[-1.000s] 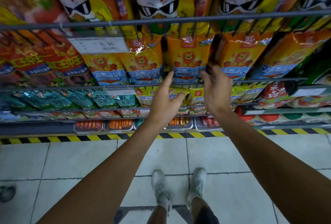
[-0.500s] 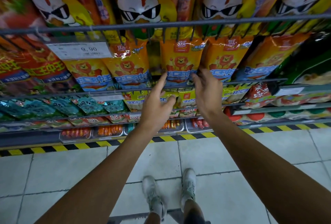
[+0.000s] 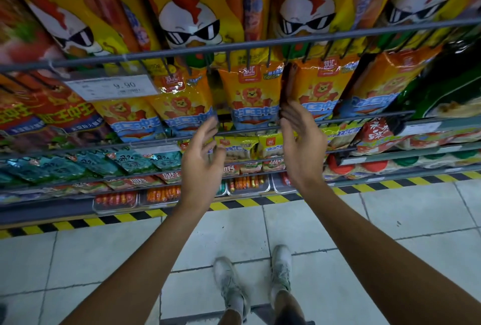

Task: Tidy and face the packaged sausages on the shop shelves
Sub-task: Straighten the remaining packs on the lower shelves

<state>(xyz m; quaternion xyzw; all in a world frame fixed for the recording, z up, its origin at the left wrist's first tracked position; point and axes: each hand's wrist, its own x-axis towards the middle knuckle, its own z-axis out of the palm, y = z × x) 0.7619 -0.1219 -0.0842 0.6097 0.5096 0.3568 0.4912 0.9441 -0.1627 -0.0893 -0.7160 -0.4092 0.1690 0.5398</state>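
Orange lion-print sausage packs stand in a row behind a wire rail [image 3: 338, 117]. The middle lion pack [image 3: 251, 95] sits between my two hands. My left hand [image 3: 201, 159] is raised just below and left of it, fingers relaxed and holding nothing. My right hand [image 3: 302, 140] is at the pack's right lower edge, its straight fingertips reaching up to the gap beside the neighbouring lion pack [image 3: 320, 88]. Neither hand grips a pack. Tall yellow rooster-print packs [image 3: 192, 12] fill the shelf above.
A price tag [image 3: 112, 88] reading 9.90 hangs on the upper rail at left. Red packs [image 3: 46, 114] stand further left, a green pack [image 3: 442, 90] at right. Lower shelves hold small yellow, teal and red packs and trays. My feet [image 3: 255, 280] stand on the tiled floor.
My hands have drawn slightly back and apart from the middle lion pack's lower edge, fingers opening. The view has tilted, lifting the shelves in frame.
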